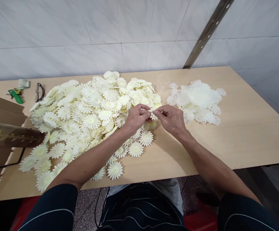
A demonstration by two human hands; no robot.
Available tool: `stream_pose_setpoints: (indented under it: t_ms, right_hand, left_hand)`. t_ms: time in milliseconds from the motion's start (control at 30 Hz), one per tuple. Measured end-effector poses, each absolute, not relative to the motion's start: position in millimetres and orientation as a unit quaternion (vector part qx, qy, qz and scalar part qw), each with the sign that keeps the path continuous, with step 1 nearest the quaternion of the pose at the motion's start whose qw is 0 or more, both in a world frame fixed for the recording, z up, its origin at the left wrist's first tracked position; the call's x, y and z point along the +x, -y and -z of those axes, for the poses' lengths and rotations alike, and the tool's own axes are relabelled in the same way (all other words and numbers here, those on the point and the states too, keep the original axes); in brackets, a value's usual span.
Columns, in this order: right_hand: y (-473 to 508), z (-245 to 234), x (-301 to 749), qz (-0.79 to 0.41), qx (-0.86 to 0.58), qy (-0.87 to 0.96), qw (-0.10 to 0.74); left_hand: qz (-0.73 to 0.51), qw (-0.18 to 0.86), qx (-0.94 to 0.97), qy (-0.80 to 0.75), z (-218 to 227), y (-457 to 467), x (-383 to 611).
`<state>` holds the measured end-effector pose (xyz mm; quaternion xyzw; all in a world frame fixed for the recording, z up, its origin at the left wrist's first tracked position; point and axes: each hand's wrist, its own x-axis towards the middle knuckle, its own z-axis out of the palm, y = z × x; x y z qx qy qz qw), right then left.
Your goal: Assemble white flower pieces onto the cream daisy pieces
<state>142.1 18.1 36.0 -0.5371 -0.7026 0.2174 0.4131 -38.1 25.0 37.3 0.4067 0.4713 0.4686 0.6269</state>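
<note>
Head view: my left hand (pixel 136 118) and right hand (pixel 170 119) meet at the centre of the frame. The fingertips of both are pinched on one small daisy-shaped piece (pixel 152 113), held just above the right edge of the big heap of cream-yellow daisies (pixel 86 109). If I pull unevenly, I judge the thin petals could tear or bend. A wrist brushing the heap could also slide loose flowers off the near edge of the pale wooden table (pixel 238 134). The pieces look soft and matte, perhaps moulded plastic or foam: flat discs with narrow ribbed petals. The smaller pile (pixel 197 101) right of centre is whiter and looks thinner.
</note>
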Motion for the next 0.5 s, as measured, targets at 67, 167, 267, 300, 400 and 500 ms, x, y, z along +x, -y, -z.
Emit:
stream_pose_setpoints:
  t_ms: [67, 167, 267, 300, 400, 500]
  right_hand:
    - [-18.9, -34.9, 143.0, -0.217, -0.551, 0.697, 0.404]
    - [-21.0, -30.8, 144.2, -0.203, -0.566, 0.698, 0.389]
    - [-22.9, -24.5, 143.7, -0.164, -0.564, 0.707, 0.395]
    - [-23.1, -22.7, 143.0, -0.151, -0.559, 0.712, 0.397]
    - [-22.2, -21.7, 140.9, -0.135, -0.546, 0.725, 0.398]
    - [-21.8, -27.2, 141.7, -0.175, -0.555, 0.705, 0.405]
  left_hand:
    - [-0.462, 0.629, 0.409, -0.472, -37.4, -24.9, -38.4]
    - [-0.458, 0.635, 0.412, -0.466, -36.9, -24.2, -38.6]
    - [-0.466, 0.636, 0.425, -0.443, -36.0, -21.9, -37.4]
    - [-0.47, 0.634, 0.431, -0.437, -35.7, -21.0, -36.8]
    - [-0.474, 0.625, 0.44, -0.437, -35.4, -19.2, -35.6]
    - [-0.467, 0.616, 0.449, -0.449, -36.1, -19.4, -36.2]
